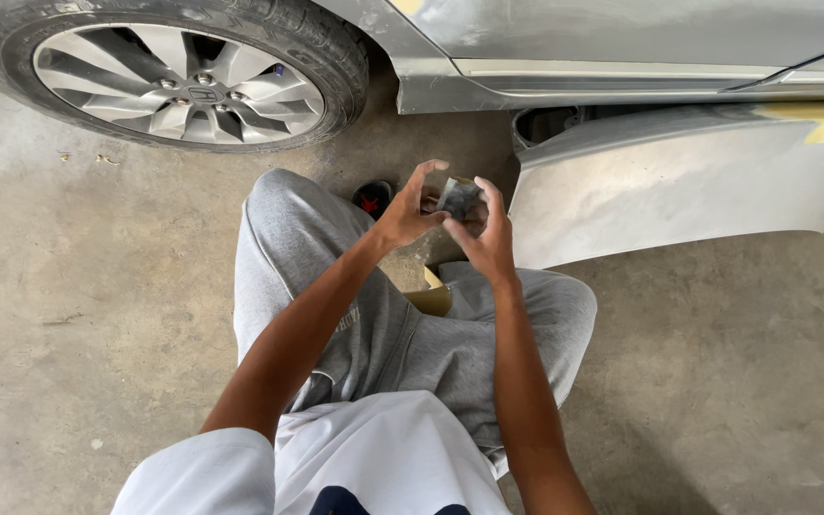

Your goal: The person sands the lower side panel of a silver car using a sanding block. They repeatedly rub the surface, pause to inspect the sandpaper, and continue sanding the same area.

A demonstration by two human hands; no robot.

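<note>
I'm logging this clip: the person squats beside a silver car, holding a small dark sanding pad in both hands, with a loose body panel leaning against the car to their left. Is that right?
One detail is off: the loose body panel leans against the silver car on the person's right, not left, as the head view shows. Both the left hand and right hand do hold the small dark sanding pad.

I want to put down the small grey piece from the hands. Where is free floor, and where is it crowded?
Bare concrete floor lies left of the left knee, below the wheel. More lies to the right, under the loose grey body panel. It is crowded ahead: both hands, left hand and right hand, hold the grey piece close to the panel, the car sill and a sandal.
</note>
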